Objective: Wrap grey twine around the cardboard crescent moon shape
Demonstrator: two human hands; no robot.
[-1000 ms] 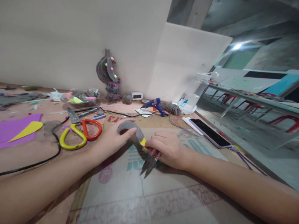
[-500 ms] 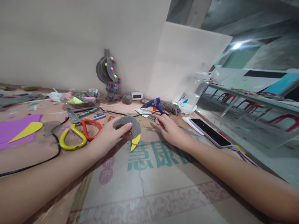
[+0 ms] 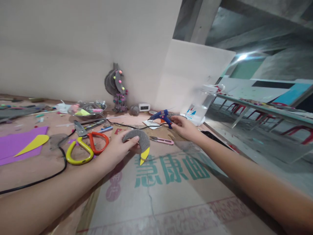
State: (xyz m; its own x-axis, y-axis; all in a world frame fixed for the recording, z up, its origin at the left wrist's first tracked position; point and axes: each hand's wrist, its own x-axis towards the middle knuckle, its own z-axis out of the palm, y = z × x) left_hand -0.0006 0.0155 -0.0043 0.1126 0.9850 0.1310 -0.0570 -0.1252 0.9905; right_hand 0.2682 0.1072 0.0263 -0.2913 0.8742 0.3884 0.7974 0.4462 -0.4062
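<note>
My left hand (image 3: pixel 122 143) pinches a curved crescent piece (image 3: pixel 138 135) wound in grey yarn, its lower tip covered in yellow. It is held just above the printed cardboard (image 3: pixel 151 202). My right hand (image 3: pixel 184 128) reaches to the handle of a blue hot glue gun (image 3: pixel 160 115), fingers slightly apart and fingertips beside or touching it. The gun rests on the table with its nozzle to the left, by a white paper piece (image 3: pixel 152 124). Pink thread snips (image 3: pixel 162 140) lie on the cardboard between my hands.
Scissors (image 3: pixel 79 160) with yellow and orange handles lie left, near a black cord (image 3: pixel 64 156) and purple sheets (image 3: pixel 14 143) with a yellow cutout. Behind stand a bowl of bits (image 3: pixel 88 112), a grey beaded ornament (image 3: pixel 116 86), a small clock (image 3: pixel 144 107) and a water jug (image 3: pixel 198 107). A phone (image 3: pixel 215 138) lies right.
My right hand has moved right and away from me, from over the snips to the glue gun's handle. The snips now show plainly. My left hand keeps its hold on the crescent.
</note>
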